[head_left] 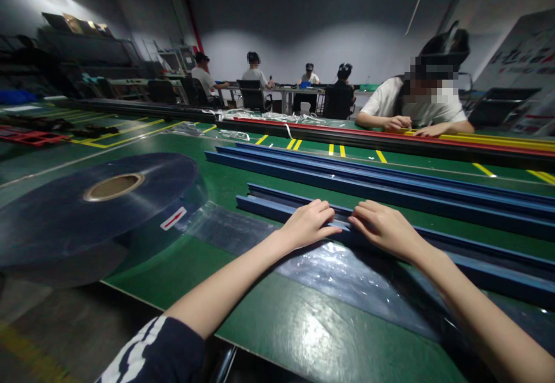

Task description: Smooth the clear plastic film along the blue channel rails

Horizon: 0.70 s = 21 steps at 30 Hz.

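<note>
- The long blue channel-shaped rail [259, 206] lies on the table just at the fingers, on the far side of the wrists; its long axis goes across in front of the person, from the upper left toward the lower right.
- The left hand [309, 221] is nearer to its left end; fingers are curled over the rail, thumb stretched along the near wall.
- The right hand [381, 227] is just beside, fingers bent and close together at the same rail. Whether either hand really pinches it, I cannot tell.
- The rail's groove is open upward; its content under the hands is hidden.
- A clear plastic film strip [234, 230] lies on the near side, reaching from the large bluish film roll [47, 198] at left.
- Behind, more blue rails [303, 169] lie roughly parallel on the green tabletop [281, 328].
</note>
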Available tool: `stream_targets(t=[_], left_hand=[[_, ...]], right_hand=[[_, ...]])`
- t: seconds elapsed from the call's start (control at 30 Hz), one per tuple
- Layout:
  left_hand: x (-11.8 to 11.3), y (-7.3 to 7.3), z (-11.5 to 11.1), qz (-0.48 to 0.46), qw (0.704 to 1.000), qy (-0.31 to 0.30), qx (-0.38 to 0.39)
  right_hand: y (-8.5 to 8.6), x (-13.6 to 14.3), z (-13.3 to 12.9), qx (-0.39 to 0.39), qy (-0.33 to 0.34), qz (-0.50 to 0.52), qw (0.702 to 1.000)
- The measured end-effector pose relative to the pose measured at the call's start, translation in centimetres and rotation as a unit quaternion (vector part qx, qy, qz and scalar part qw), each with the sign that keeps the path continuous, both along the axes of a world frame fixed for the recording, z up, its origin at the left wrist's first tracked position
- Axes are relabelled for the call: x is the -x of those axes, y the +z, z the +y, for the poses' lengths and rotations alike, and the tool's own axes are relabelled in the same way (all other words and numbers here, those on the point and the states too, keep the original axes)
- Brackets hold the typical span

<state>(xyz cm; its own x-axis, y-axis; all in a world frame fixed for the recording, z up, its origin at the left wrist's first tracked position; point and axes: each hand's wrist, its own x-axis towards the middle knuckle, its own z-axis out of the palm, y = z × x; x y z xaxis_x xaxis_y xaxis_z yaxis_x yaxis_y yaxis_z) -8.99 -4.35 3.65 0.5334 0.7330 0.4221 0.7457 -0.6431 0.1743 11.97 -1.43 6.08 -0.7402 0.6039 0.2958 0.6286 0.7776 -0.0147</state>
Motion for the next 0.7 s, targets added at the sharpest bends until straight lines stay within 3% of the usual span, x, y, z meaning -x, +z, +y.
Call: stream_targets(t=[0.43,0.7], left_hand=[[2.8,0.0,-0.4,0.068,0.997,0.037,0.003],[3.5,0.7,-0.4,0.093,0.993,0.066,0.035]], right_hand=[[-0.7,3.7,2.3,0.031,0.105,0.045,0.993],[-1.7,3.8,2.3,0.122,0.092,0.092,0.984]])
